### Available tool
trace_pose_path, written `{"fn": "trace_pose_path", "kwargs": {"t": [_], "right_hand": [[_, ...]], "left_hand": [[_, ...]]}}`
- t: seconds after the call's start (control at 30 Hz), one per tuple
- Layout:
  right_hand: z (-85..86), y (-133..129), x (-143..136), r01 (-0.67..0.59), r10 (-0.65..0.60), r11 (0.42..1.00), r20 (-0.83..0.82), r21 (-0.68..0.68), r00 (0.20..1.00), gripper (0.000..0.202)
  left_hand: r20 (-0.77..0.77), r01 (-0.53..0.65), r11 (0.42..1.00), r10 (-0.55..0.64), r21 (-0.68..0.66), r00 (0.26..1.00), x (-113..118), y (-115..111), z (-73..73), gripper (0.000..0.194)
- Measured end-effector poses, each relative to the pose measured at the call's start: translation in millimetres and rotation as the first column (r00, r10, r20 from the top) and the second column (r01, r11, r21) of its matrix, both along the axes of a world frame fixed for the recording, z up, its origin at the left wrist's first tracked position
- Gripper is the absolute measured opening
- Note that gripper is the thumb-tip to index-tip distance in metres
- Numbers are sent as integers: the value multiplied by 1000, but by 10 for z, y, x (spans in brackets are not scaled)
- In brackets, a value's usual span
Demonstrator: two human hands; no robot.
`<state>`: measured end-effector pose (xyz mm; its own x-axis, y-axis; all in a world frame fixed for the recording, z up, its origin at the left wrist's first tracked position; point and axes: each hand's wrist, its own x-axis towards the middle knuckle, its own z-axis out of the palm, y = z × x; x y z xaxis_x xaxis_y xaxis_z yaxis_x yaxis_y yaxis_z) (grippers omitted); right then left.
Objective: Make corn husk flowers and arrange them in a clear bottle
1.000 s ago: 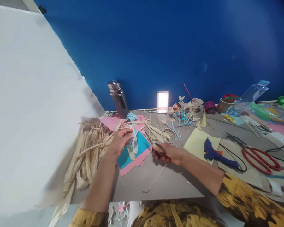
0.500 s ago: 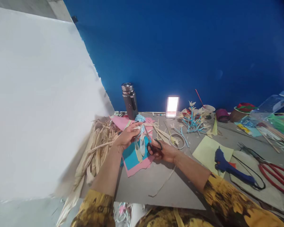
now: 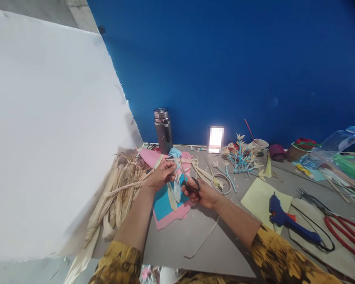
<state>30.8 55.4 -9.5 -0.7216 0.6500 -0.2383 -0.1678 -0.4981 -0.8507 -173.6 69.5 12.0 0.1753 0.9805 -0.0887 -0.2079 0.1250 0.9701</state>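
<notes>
While the right hand [image 3: 204, 193] grips black-handled scissors [image 3: 183, 170], blades aimed toward twelve o'clock, the left hand [image 3: 162, 173], at ten o'clock from them, appears to pinch pale strips [image 3: 172, 197] that hang at the scissors' eight o'clock, above a blue sheet [image 3: 162, 207] on pink paper [image 3: 165, 225]; whether the blades are parted cannot be told; with steel so near skin, good handling would seem to mean strips kept taut, fingertips clear and short, steady strokes; a dried husk-like bundle [image 3: 118, 197] lies at nine o'clock, a glue gun [image 3: 303, 232] at four.
</notes>
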Motion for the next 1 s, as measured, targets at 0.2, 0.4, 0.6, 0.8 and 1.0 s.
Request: {"fn": "trace_pose_path", "kwargs": {"t": [0.2,0.4,0.6,0.8,1.0], "right_hand": [[13,18,-74,67,-68,998,56,21,996,70],[-59,27,-83,86,-86,996,35,-17,996,64],[-84,27,-94,95,-108,982,-72,-161,992,58],[-37,35,-178,116,-164,958,-168,-264,972,49],[-9,49,-325,73,-144,942,-198,-329,969,52]], "left_hand": [[-23,-1,1000,1,0,1000,42,25,-46,46],[-49,-43,999,43,-7,998,74,46,-85,48],[-94,-95,995,97,20,991,85,56,-90,47],[-119,-111,992,118,65,986,85,48,-75,44],[-159,-123,989,136,88,978,76,96,-95,38]]}}
